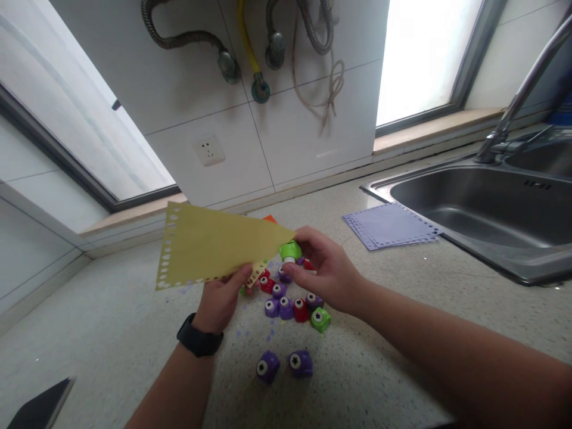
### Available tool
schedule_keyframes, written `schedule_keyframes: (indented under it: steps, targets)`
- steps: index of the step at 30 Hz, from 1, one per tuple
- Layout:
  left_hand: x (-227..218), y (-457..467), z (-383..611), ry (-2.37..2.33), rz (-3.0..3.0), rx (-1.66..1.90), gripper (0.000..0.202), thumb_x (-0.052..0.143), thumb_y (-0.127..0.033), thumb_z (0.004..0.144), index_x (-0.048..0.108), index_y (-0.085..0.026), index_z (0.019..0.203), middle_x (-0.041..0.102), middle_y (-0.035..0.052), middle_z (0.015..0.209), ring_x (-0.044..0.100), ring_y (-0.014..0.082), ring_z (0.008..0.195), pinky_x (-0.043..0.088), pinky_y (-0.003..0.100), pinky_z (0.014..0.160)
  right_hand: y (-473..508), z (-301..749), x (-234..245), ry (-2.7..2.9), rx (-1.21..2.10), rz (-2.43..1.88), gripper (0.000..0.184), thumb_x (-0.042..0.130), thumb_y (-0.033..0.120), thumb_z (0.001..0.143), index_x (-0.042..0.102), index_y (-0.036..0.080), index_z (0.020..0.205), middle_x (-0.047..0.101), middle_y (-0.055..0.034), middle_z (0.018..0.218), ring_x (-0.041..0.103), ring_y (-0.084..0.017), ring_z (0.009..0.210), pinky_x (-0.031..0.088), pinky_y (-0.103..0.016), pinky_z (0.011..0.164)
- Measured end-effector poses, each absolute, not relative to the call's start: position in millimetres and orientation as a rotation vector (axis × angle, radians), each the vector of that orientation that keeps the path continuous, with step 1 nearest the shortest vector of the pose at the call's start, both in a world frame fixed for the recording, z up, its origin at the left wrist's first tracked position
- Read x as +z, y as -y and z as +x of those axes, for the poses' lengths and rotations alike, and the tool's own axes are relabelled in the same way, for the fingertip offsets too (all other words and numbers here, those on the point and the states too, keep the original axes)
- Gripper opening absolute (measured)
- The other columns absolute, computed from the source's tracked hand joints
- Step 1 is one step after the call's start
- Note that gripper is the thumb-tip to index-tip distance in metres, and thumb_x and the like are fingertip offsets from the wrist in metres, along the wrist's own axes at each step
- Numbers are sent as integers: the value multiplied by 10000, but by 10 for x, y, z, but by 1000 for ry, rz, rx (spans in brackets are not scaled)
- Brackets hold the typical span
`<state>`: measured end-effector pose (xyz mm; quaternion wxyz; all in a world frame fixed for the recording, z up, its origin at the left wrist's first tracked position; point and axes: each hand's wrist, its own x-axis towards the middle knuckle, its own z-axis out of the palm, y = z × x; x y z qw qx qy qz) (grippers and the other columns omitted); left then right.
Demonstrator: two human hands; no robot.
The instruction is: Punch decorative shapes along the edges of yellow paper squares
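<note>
My left hand [222, 301], with a dark watch on the wrist, pinches a sheet of yellow paper [218, 247] by its lower edge. Punched holes run down the sheet's left side and along part of the bottom. My right hand [328, 262] grips a green craft punch [290, 250] with a white button, at the sheet's right corner. Whether the paper sits inside the punch's slot I cannot tell. Below the hands, several purple, red and green punches stand on the counter, among them a red punch [301, 310] and a green one [320, 319]. Two purple punches [268, 366] sit nearer to me.
Punched lilac sheets [388, 225] lie stacked beside the steel sink [469, 202] on the right. An orange piece [270, 219] shows behind the yellow sheet. Small lilac scraps are scattered over the speckled counter [138, 351]. A dark flat object [42, 405] lies at the lower left.
</note>
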<state>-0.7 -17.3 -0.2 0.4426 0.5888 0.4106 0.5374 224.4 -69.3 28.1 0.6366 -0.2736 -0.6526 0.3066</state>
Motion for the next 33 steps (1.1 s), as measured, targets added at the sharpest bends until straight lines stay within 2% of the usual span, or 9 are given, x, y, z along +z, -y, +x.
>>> schedule_keyframes:
  steps: [2, 5, 9, 14, 17, 23, 28, 33]
  targets:
    - [-13, 179, -17, -1050, 1498, 1358, 400, 843, -472, 718, 792, -145, 943, 783, 86, 816, 732, 268, 813, 606, 373, 709, 672, 2224, 269, 1411, 850, -639, 266, 750, 262, 833, 587, 214, 1038, 596, -11, 894, 589, -149, 783, 512, -321, 724]
    - [2, 198, -22, -1057, 1542, 1371, 443, 849, -486, 710, 794, -159, 1003, 799, 94, 884, 719, 320, 1036, 580, 456, 924, 650, 2213, 286, 1318, 1052, -671, 237, 756, 330, 841, 594, 210, 966, 604, 6, 821, 584, -140, 733, 508, -304, 675]
    - [49, 226, -24, -1040, 1607, 1291, 485, 818, -526, 742, 783, -173, 1074, 805, 107, 970, 682, 337, 1159, 515, 508, 1046, 635, 2225, 337, 1294, 1209, -672, 247, 746, 394, 854, 647, 200, 971, 643, 0, 792, 619, -146, 720, 542, -322, 691]
    - [88, 244, -18, -939, 1670, 1260, 408, 762, -483, 832, 760, -216, 1140, 801, 87, 1063, 643, 289, 1247, 426, 470, 1148, 620, 2224, 331, 1259, 1290, -691, 241, 765, 391, 844, 694, 201, 974, 678, -12, 839, 632, -141, 736, 536, -319, 719]
    - [98, 245, -18, -870, 1675, 1258, 377, 742, -415, 877, 736, -210, 1194, 796, 83, 1097, 626, 273, 1269, 399, 447, 1168, 598, 2223, 272, 1257, 1330, -705, 234, 754, 384, 865, 710, 198, 999, 689, -24, 894, 626, -134, 737, 518, -318, 731]
    - [110, 238, -22, -798, 1632, 1207, 460, 741, -384, 886, 676, -180, 1293, 750, 118, 1227, 672, 284, 1188, 494, 443, 1075, 557, 2225, 176, 1249, 1432, -715, 258, 771, 389, 866, 722, 185, 1017, 715, -65, 944, 632, -159, 768, 502, -335, 733]
    - [133, 242, -14, -774, 1627, 1176, 476, 743, -405, 878, 678, -170, 1287, 729, 134, 1273, 669, 305, 1198, 498, 455, 1073, 550, 2216, 165, 1189, 1470, -744, 233, 791, 380, 847, 729, 174, 936, 699, -52, 875, 600, -145, 742, 476, -311, 711]
    - [171, 263, 8, -766, 1657, 1149, 444, 738, -419, 880, 702, -181, 1253, 730, 125, 1277, 680, 298, 1182, 516, 425, 1055, 564, 2180, 184, 1102, 1531, -759, 258, 822, 372, 804, 737, 168, 936, 695, -47, 890, 585, -134, 730, 469, -292, 692]
